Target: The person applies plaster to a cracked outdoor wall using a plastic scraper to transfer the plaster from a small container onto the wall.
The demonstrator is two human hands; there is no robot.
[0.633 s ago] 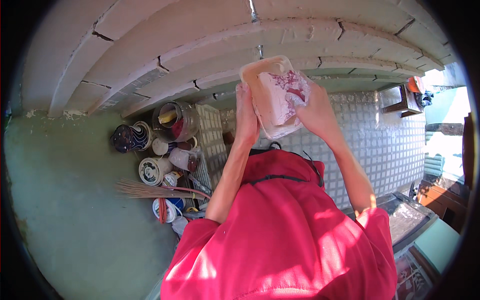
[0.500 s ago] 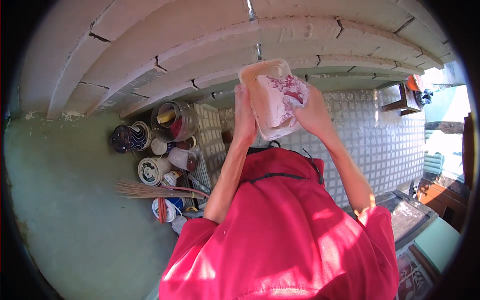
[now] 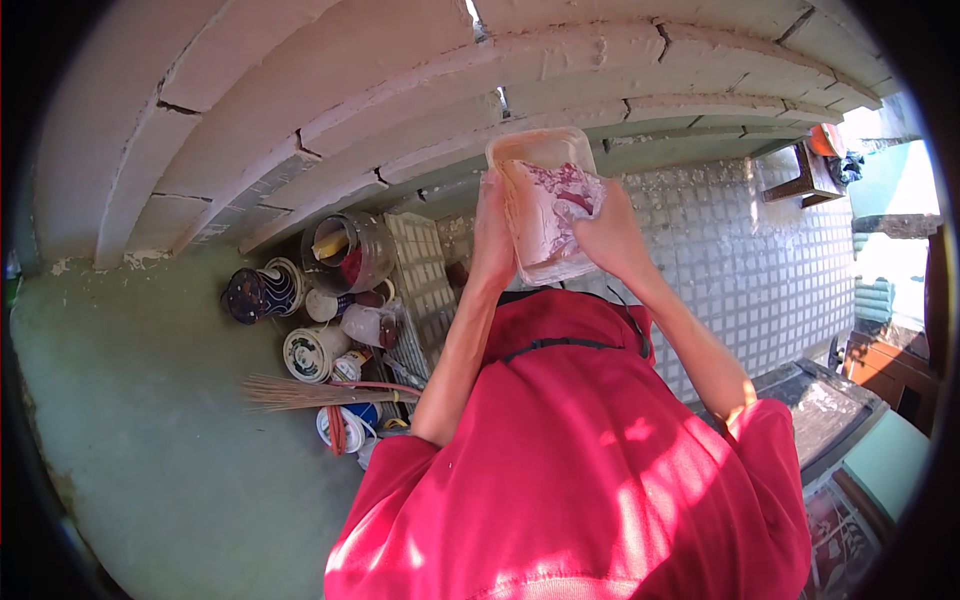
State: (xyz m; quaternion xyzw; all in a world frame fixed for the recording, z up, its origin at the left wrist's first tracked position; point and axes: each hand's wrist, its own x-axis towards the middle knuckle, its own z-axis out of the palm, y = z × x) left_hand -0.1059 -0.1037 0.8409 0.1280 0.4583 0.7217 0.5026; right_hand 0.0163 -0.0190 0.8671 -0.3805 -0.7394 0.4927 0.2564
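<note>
In front of my chest I hold a translucent rectangular plastic tub [image 3: 540,145]. My left hand [image 3: 493,238] is closed on its left side. My right hand [image 3: 612,236] reaches over the right side, with its fingers closed on a white-smeared piece with dark pink patches [image 3: 545,196] in the tub. White paste or powder covers much of that piece, so I cannot tell its kind. The right fingertips are partly hidden behind it.
Whitish block steps or ledges [image 3: 560,65] curve across the far side. At left, several buckets and pots [image 3: 310,354] crowd a corner beside a bundle of thin sticks [image 3: 300,391]. Tiled floor [image 3: 720,270] lies to the right, with a small wooden stool [image 3: 808,180] beyond.
The tub has turned slightly more upright in view. My right hand and the white-smeared piece have moved a little toward the left and lower inside it. Both hands keep their grip.
</note>
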